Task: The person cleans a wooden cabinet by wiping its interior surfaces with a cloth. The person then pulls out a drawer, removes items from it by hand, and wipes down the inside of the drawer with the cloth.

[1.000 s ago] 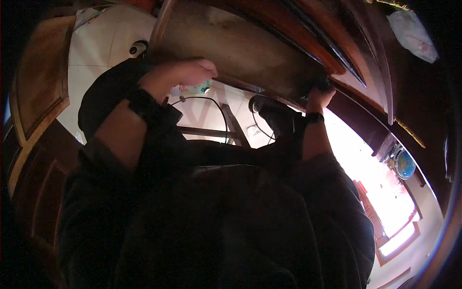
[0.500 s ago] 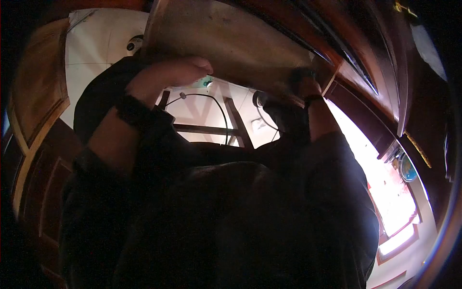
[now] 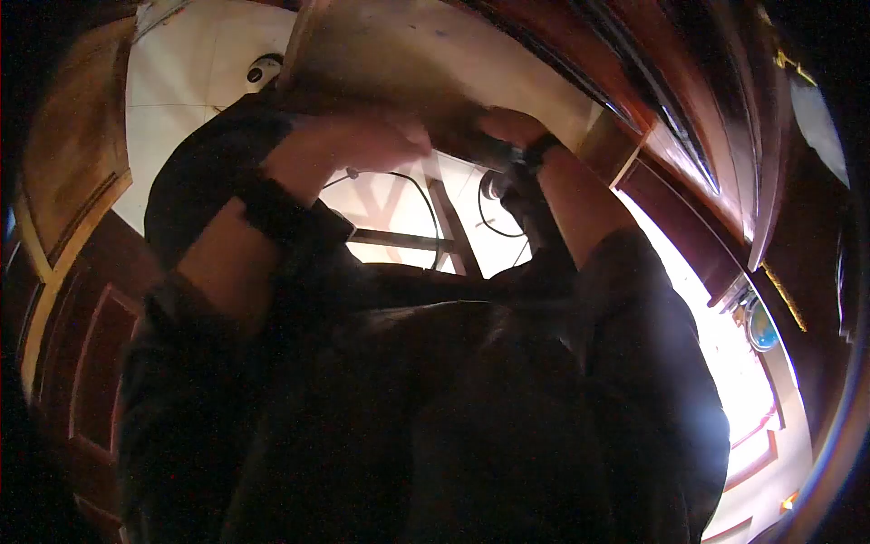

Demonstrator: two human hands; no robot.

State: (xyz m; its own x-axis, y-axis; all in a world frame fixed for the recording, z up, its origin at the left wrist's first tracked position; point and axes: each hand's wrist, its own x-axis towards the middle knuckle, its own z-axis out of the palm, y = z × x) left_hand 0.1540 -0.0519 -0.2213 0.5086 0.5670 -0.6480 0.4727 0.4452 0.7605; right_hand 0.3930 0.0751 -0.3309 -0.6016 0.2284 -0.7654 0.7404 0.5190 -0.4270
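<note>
My left hand (image 3: 349, 145), smeared by motion, is at the near edge of a pale wooden board (image 3: 408, 54), its fingers pointing right. Whether it holds anything does not show. A dark band (image 3: 263, 208) circles its wrist. My right hand (image 3: 512, 127) reaches in from the right over the same board, close to its near edge, with the fingers bent down into shadow. What lies under those fingers is too dark to make out. Another dark band (image 3: 540, 152) sits on the right wrist.
Below the board, a dark frame (image 3: 399, 239) and a thin black cable (image 3: 421, 190) show against a light tiled floor (image 3: 190, 68). A round white-and-black object (image 3: 264, 70) lies at upper left. Dark reddish wooden panels (image 3: 689, 109) rise on the right; a wooden panel (image 3: 77, 136) stands left.
My right hand has moved left along the board, closer to my left hand. My left hand has shifted slightly right and down. A pale greenish item below it no longer shows.
</note>
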